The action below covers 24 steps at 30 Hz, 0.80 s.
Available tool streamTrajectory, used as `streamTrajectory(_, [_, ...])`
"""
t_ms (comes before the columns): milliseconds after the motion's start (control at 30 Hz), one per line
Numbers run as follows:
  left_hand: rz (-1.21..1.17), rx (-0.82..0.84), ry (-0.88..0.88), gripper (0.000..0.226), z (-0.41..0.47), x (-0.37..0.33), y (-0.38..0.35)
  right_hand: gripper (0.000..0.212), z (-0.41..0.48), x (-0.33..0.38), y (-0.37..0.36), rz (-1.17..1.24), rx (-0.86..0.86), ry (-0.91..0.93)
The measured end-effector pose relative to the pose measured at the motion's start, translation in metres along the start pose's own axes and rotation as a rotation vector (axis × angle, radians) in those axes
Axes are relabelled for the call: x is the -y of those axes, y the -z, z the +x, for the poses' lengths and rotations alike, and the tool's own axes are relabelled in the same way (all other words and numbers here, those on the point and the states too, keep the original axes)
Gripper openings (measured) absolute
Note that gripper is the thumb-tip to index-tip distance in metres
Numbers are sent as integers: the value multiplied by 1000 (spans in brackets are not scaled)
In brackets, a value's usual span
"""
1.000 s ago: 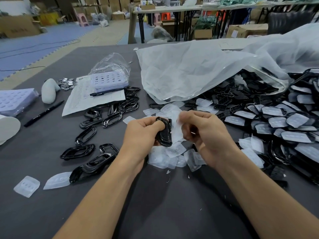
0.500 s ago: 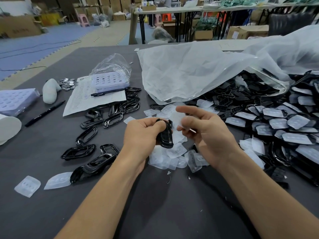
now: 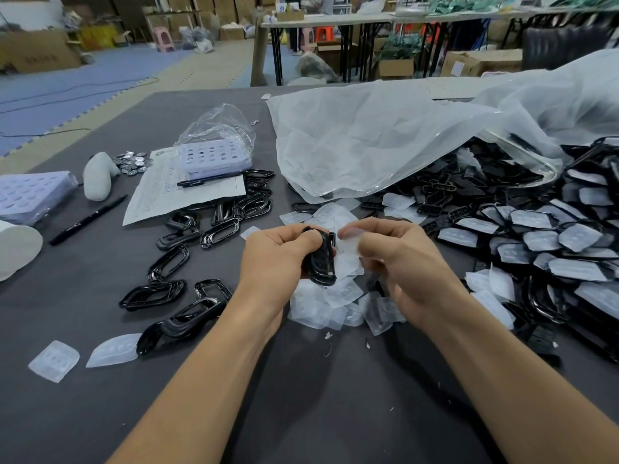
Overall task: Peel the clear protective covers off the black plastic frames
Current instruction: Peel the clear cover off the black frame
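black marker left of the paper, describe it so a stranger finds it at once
On the grey table, find the white printed sheet at left. Beside its left edge the black marker lies diagonally on bare tabletop. The other pen rests on the sheet itself, just in front of a lilac tray.

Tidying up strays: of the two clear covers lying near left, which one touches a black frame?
The pointed cover on the right; its edge meets a black frame. The squarish cover lies apart, touching nothing.
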<state>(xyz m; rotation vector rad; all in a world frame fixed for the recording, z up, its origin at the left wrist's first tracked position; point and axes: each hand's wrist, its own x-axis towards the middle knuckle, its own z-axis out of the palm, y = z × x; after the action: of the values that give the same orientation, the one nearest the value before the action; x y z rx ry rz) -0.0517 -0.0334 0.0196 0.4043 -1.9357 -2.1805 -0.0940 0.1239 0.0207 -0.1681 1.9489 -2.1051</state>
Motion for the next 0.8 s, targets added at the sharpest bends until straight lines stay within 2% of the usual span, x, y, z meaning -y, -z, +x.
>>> streamTrajectory(133, [16, -7, -1, 20, 0, 0, 1, 31, -1, 3, -1, 0, 8, -15])
streamTrajectory(300, [110, -29, -40, 27, 2, 6, 1, 19, -2, 3, 0, -19, 18, -1])
streamTrajectory(467, [181, -76, -57, 14, 3, 9, 1, 20, -3, 4, 1, -16, -84, 91])
streamTrajectory(567, [141, -55, -29, 20, 3, 9, 1, 19, -4, 7, 1, -66, -118, 160])
streamTrajectory(800, [-39, 9, 107, 25, 0, 2, -2, 16, -6, 5, 0, -88, -151, 158])
